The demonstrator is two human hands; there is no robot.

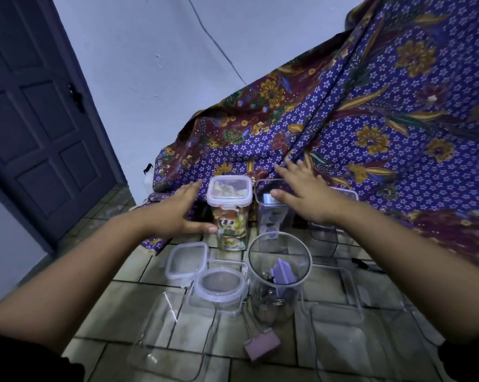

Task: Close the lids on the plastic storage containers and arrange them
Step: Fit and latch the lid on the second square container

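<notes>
The head view looks down on a tiled floor (139, 296) with clear plastic containers spread across it, and a purple flowered cloth (370, 119) draped behind them.

The left hand (174, 213) is spread open and holds nothing; its thumb tip touches the side of a tall square jar (230, 227) that stands upright with its lid (229, 190) already on and colourful contents inside. The right hand (304, 193) is also spread wide and empty, hovering over the open top of a second tall square jar (271, 213), just right of the first; whether it touches the rim cannot be told.

Nearer the camera stands a round jar (278, 274), open, with purple bits and metal clips inside. To its left lie two loose lids: a square lid (187, 260) and, just in front of it, a round lid (220, 285). More clear, open containers sit in the foreground left (172, 334) and right (340, 340), their edges hard to make out. A pink binder clip (261, 344) lies on the floor between them.

A dark door (37, 114) stands at the left, beside a pale wall (150, 64).
</notes>
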